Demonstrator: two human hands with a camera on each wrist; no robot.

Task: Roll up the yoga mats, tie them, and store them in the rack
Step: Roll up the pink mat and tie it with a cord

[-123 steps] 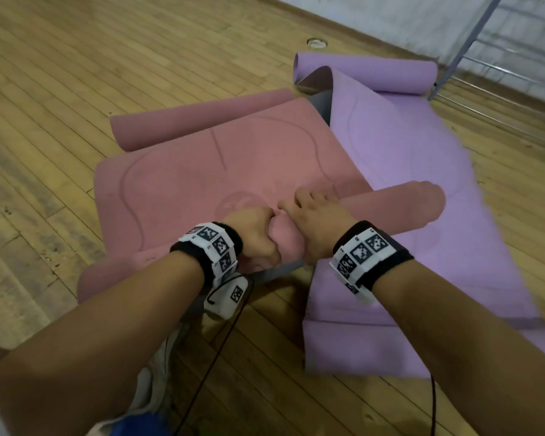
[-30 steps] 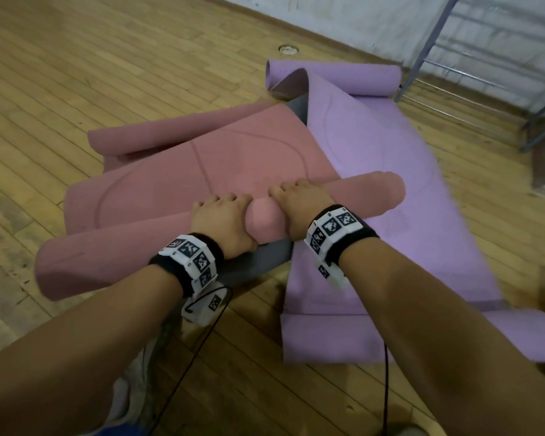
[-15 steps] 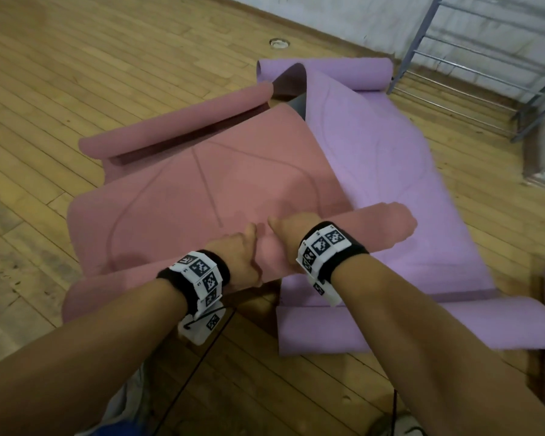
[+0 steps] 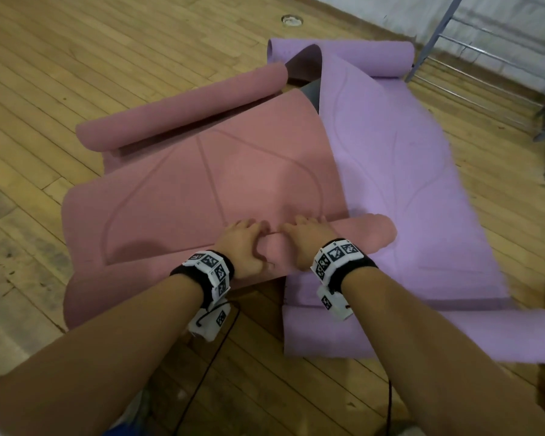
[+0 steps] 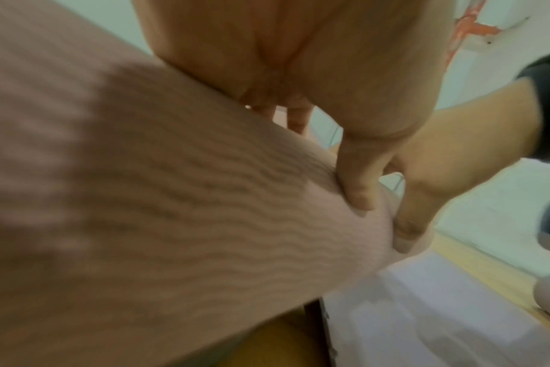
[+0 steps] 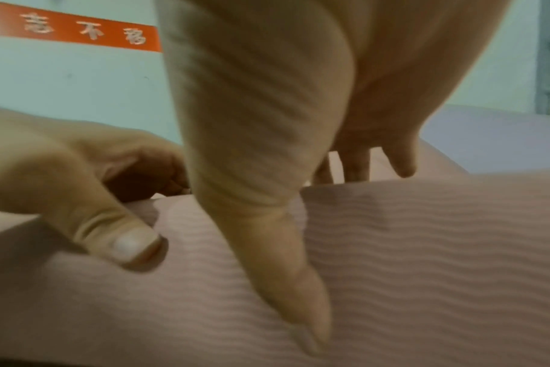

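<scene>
pink mat (image 4: pixel 202 190): lies on the wooden floor (image 4: pixel 76 58), part unrolled, its right edge lapping over the purple mat. its near end is wound into a roll (image 4: pixel 368 234) that runs across the view; its far end is curled into a second, looser roll (image 4: pixel 183 111).
left hand (image 4: pixel 243 247): sits on top of the near roll, fingers curved over its far side and thumb tucked against the near side, gripping it. the left wrist view shows the thumb (image 5: pixel 358 178) pressed into the ribbed underside of the mat (image 5: pixel 173 198).
right hand (image 4: pixel 306 240): just beside the left hand on the same roll, fingers draped over the top and thumb down the near face, gripping it. in the right wrist view the thumb (image 6: pixel 286 273) lies along the ribbed surface (image 6: pixel 424 260), with the left hand's thumb (image 6: pixel 116 231) pressing nearby.
purple mat (image 4: pixel 406 168): flat on the floor to the right of the pink mat, rolled at its far end (image 4: pixel 359 55) and curled at its near end (image 4: pixel 390 335).
rack (image 4: pixel 447 29): grey metal frame at the upper right, by the wall, just past the purple mat's far roll.
wrist bands (image 4: pixel 211 269): black, with white marker blocks, one on each wrist; thin black cables hang from them.
</scene>
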